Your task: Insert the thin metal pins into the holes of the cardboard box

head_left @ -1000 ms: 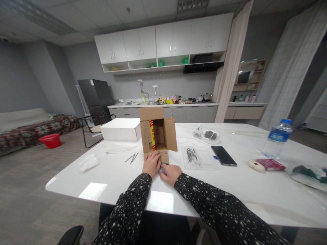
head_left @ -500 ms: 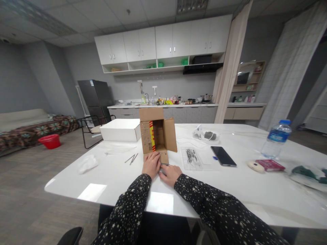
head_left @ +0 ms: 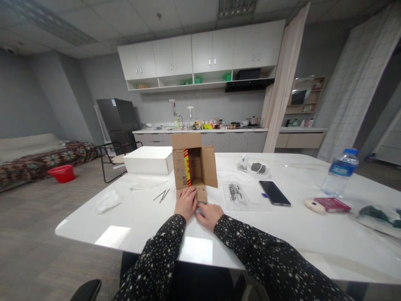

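A small cardboard box (head_left: 194, 165) stands on the white table with its opening facing me. Its upper flap is raised, a side flap (head_left: 209, 166) is swung out to the right, and its lower flap (head_left: 202, 194) is folded down toward me. Over the left part of the lower flap, my left hand (head_left: 187, 203) holds it with fingers close together. My right hand (head_left: 210, 215) is beside it at the flap's front edge, fingers curled in around something small that I cannot make out. Screws or metal bits dot the box's left side flap (head_left: 180, 169).
To the right lie a clear case of small metal parts (head_left: 236, 195), a phone (head_left: 274, 192), a dark red box (head_left: 332, 205) and a water bottle (head_left: 340, 172). Leftward are thin metal tools (head_left: 163, 195), a white box (head_left: 148, 159) and crumpled white plastic (head_left: 108, 202).
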A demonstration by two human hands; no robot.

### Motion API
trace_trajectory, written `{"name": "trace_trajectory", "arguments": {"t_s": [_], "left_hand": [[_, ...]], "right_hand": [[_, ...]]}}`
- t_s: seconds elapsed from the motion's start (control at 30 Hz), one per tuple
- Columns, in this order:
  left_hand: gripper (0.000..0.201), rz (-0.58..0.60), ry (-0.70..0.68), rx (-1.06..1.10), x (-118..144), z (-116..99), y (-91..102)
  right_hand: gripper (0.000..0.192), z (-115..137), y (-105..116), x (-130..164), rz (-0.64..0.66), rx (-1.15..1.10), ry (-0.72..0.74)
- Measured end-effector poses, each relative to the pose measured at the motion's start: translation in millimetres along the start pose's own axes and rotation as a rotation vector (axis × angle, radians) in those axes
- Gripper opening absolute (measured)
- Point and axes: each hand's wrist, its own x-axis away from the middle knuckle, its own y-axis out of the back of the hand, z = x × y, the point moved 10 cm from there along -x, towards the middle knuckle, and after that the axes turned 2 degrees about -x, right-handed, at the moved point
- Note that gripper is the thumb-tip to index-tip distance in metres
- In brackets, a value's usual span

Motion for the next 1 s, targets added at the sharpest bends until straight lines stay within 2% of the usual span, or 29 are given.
{"name": "trace_trajectory", "arguments": {"t_s": [1.0], "left_hand": [[0.034,0.017,0.011,0.007,-0.6,3.4,-4.7]], "right_hand": [[0.035,0.1,0.1,0.0,-0.005,0.015,0.0]]}}
